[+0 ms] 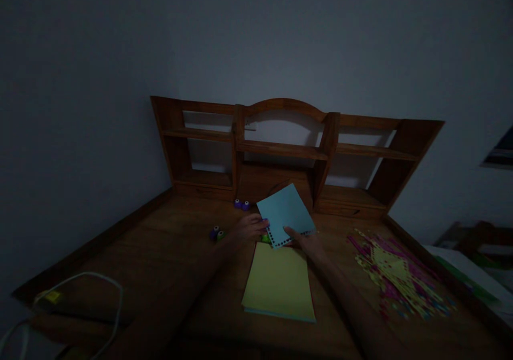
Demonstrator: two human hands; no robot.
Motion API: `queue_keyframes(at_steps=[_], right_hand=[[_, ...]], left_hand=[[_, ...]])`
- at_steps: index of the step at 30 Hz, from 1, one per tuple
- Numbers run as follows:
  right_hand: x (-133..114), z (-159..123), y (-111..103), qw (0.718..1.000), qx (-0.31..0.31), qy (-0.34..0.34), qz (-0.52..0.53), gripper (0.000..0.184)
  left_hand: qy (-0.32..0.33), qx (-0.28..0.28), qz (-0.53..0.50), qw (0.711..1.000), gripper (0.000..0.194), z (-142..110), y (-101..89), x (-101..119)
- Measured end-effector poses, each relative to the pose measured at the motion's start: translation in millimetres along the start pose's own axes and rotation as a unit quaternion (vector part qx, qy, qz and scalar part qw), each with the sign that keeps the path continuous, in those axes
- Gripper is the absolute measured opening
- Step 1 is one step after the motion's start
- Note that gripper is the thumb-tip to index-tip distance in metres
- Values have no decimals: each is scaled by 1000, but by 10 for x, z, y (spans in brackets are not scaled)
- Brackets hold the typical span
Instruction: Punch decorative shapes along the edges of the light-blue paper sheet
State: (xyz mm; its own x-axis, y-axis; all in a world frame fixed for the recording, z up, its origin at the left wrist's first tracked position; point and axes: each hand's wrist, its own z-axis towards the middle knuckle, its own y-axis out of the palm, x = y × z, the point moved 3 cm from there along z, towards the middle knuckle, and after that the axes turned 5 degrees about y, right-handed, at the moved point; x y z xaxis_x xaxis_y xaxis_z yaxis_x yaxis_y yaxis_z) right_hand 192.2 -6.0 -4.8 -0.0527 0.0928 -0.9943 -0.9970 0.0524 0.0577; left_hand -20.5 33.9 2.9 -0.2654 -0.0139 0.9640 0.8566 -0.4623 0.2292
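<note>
A light blue sheet of paper (286,210) is tilted above the desk, with rows of dark punched holes along its lower left and lower right edges. My right hand (304,240) grips its lower edge, thumb on top. At the left edge, my left hand (250,226) is closed, with a small purple punch (265,222) partly showing at its fingertips. Something bright green (265,238) peeks out just below the sheet. Nearer me lies a stack of yellow paper (280,285), with blue and red edges showing beneath it.
Small purple pieces (241,205) with white tops stand by the wooden shelf unit (280,149). A purple and green pair (217,234) sits left of my left hand. Pink, yellow and blue paper strips (395,269) are heaped at right. A white cable (86,274) loops at left.
</note>
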Motion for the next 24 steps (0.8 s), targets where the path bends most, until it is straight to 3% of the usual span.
queue_keyframes(at_steps=[10,24], right_hand=[[30,27,-10,999,-7,-21,-26,64],[-1,18,-17,998,12,-49,-40,69]], left_hand=[[-3,12,0,1000,40,-66,51,65],[2,-9,-26,1000,33,-159,116,121]])
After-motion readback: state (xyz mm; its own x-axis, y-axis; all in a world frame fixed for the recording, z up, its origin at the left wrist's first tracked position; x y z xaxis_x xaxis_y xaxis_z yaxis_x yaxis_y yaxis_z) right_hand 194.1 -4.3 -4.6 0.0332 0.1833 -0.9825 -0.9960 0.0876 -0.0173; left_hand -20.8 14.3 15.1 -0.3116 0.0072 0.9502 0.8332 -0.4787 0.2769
